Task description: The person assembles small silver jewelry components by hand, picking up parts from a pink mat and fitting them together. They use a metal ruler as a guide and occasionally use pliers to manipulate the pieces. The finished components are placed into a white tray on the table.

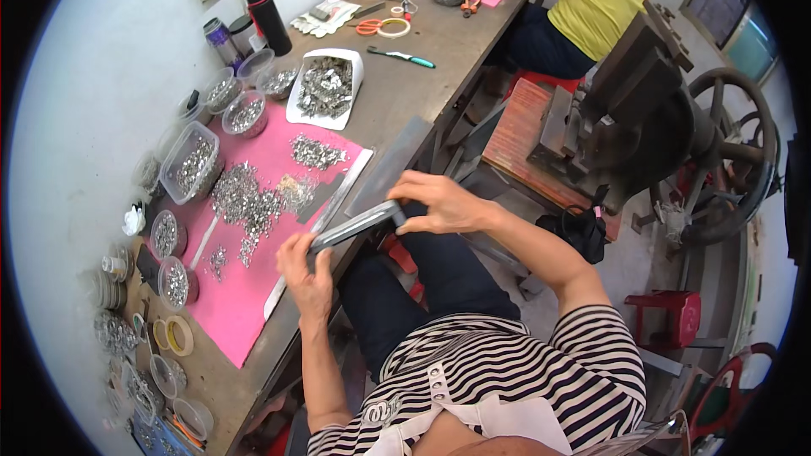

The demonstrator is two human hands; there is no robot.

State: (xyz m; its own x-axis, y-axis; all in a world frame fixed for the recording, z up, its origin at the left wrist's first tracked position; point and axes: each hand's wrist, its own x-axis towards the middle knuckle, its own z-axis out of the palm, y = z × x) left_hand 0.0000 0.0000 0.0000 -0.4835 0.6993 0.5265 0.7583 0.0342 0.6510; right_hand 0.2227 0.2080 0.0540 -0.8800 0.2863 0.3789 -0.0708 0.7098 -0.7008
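Between my two hands is a long, narrow grey metal bar [359, 224] with a lighter stripe along it, tilted up to the right over the table's front edge. My left hand [306, 279] grips its near left end, with thumb and fingers closed round it. My right hand [441, 204] pinches the other end between thumb and fingers. Just beyond the bar lies a pink mat [224, 308] with piles of small silver metal pieces [245, 200] on it. A flat grey strip [321, 197] rests near the mat's right edge. I cannot make out what the bar contains, if anything.
Clear plastic tubs [193, 160] of metal pieces line the wall side. A white scoop-shaped tray [355, 89], a toothbrush [401, 57], orange scissors [369, 27] and a black flask [267, 17] stand or lie farther back. At right is a heavy press [650, 118]; beyond sits a person in yellow [596, 0].
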